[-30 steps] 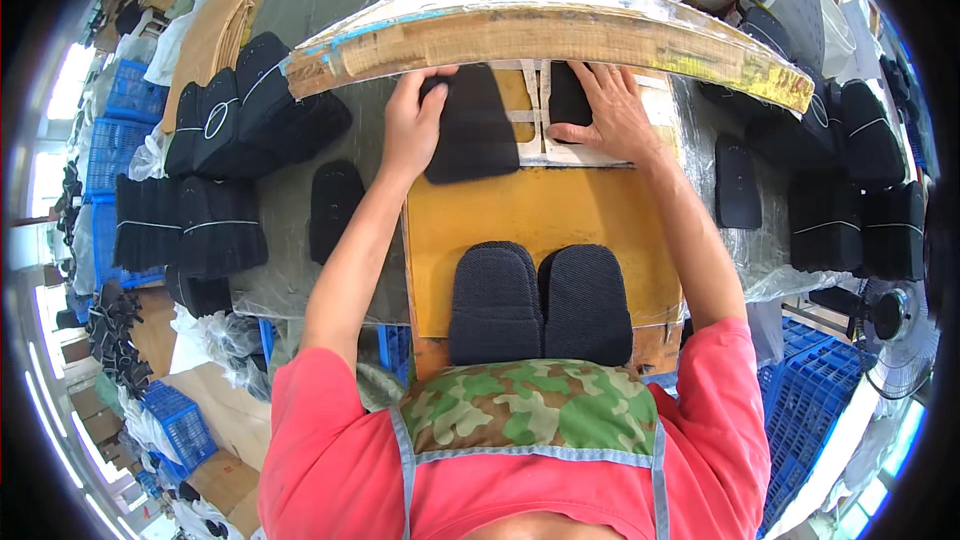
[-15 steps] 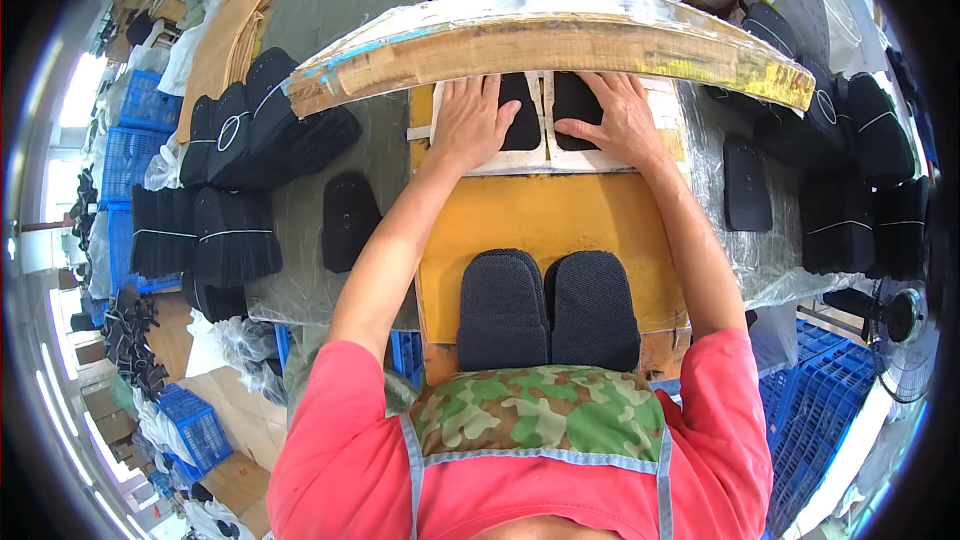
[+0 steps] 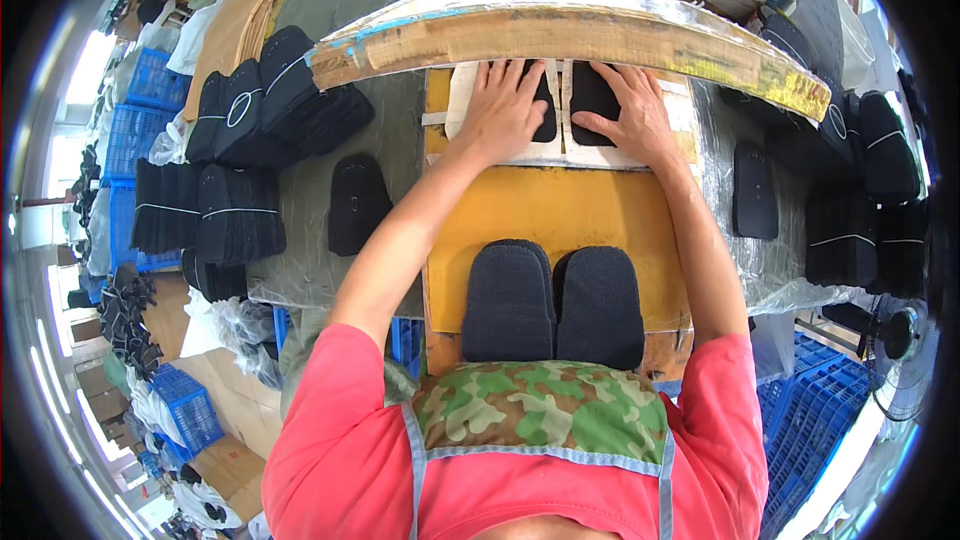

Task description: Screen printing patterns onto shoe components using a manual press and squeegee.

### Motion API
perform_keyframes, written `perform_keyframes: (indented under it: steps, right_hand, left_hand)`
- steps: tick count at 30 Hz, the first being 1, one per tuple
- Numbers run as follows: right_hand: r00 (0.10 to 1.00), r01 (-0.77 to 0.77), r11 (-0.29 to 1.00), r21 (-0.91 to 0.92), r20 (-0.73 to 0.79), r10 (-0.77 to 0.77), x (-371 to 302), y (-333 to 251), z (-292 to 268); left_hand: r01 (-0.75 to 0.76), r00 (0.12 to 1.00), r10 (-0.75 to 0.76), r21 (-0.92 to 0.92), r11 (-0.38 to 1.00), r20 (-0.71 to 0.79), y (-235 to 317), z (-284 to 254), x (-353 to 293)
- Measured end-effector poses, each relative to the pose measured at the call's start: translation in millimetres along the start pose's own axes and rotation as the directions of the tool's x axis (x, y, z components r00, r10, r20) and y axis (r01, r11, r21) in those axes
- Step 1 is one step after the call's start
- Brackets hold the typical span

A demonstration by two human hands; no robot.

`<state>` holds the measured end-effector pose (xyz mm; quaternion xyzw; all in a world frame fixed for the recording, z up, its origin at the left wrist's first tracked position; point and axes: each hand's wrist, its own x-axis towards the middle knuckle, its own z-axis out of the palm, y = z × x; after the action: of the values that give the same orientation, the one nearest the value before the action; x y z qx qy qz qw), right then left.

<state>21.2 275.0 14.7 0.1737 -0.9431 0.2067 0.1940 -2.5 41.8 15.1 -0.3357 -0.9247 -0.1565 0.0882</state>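
My left hand (image 3: pixel 503 113) lies with spread fingers over a black pad (image 3: pixel 543 118) set in the left opening of a white frame (image 3: pixel 590 156). In the right opening rests another black pad (image 3: pixel 592 108), with my right hand (image 3: pixel 633 117) flat along its right side, thumb on the pad. Both sets of fingertips reach under the edge of a wooden beam (image 3: pixel 570 40). Two stacks of dark rounded pads, a left stack (image 3: pixel 508 305) and a right stack (image 3: pixel 600 307), stand on the yellow board (image 3: pixel 560 205) close to my apron.
Single black pads lie on the table at left (image 3: pixel 358 205) and right (image 3: pixel 755 190). Tied bundles of black pads (image 3: pixel 240 215) crowd the left side, and more bundles (image 3: pixel 840 240) the right. Blue crates (image 3: pixel 815 400) and a fan (image 3: pixel 900 340) stand at lower right.
My left hand has shifted inward, its fingers now covering more of the left pad. The right hand stays nearly in place. The whole view has shifted slightly.
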Motion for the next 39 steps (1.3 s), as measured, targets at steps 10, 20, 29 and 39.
perform_keyframes:
  steps: [10,20,29,39]
  right_hand:
    - [0.999,-0.024,1.000,0.020,0.036,0.023,0.5,-5.3,-3.2]
    - [0.985,-0.106,0.989,0.105,-0.123,0.119,-3.4,3.3,-2.3]
    - [0.913,-0.255,0.948,0.192,-0.276,0.302,-37.2,61.8,-106.9]
    - [0.900,-0.212,0.908,0.361,-0.289,0.325,-12.0,80.0,-148.7]
  left_hand:
    - [0.078,0.995,-0.077,0.024,0.997,-0.060,-1.1,-5.0,-4.2]
    - [0.030,0.973,-0.062,-0.147,0.989,-0.221,-20.3,-11.3,-4.9]
    - [-0.127,0.681,-0.549,-0.817,0.563,-0.484,-35.6,-156.0,-52.8]
    - [-0.022,0.882,-0.382,-0.832,0.554,-0.278,-2.3,-88.5,-131.9]
